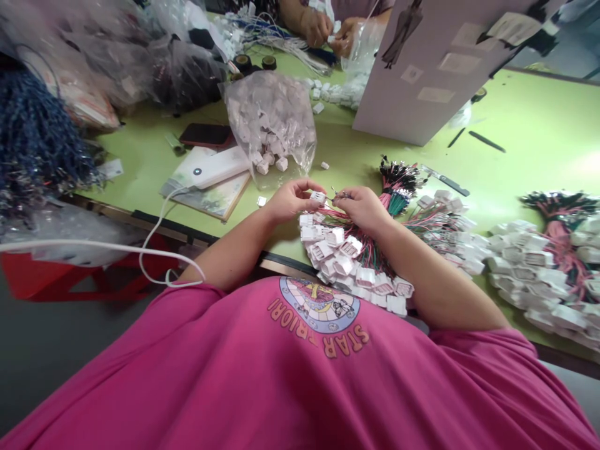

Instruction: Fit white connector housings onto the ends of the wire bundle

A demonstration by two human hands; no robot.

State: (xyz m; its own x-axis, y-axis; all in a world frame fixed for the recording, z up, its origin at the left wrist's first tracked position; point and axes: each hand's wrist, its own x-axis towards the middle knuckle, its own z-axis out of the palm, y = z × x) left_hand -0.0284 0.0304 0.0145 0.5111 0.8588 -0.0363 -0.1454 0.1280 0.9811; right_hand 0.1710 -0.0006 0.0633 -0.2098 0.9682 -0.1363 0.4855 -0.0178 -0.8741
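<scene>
My left hand (293,199) pinches a white connector housing (317,197) between thumb and fingers. Just to its right, my right hand (359,205) is closed on thin wires with small metal terminals (334,194) that point toward the housing. I cannot make out whether any terminal sits inside it. Below both hands lies a pile of white connectors (343,265) with pink and green wires, hanging over the table's front edge. Behind my right hand a wire bundle (398,181) with black and green ends rests on the table.
A clear bag of white housings (272,122) stands ahead. To the left lie a power bank (220,167), a phone (206,134) and blue wires (40,131). Another harness pile (553,269) is at right. A grey partition (412,69) stands beyond; a co-worker's hands (328,28) work across the table.
</scene>
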